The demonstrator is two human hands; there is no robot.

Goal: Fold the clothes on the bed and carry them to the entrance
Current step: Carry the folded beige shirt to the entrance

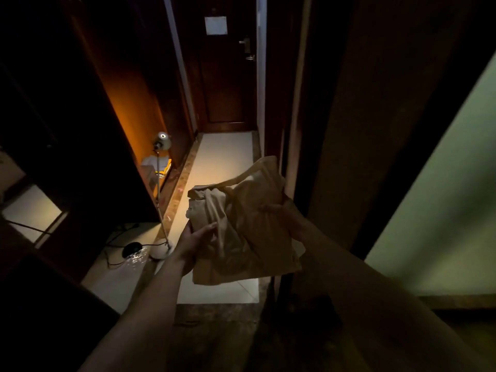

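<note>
Dark polished wood panels line a narrow corridor with a pale, smooth tiled floor [225,154] edged by a mottled stone strip, and at its far end stands a dark wooden door [228,84] with a metal handle and a pale square sheet on it. At the left, a thin metal floor lamp [161,167] on a round white base leans beside a glowing orange niche. Both hands hold a soft, wrinkled beige folded garment [241,224] in the air above the floor: the left hand [192,244] grips its lower left edge with the thumb on top, and the right hand [281,210] pinches its right side.
</note>
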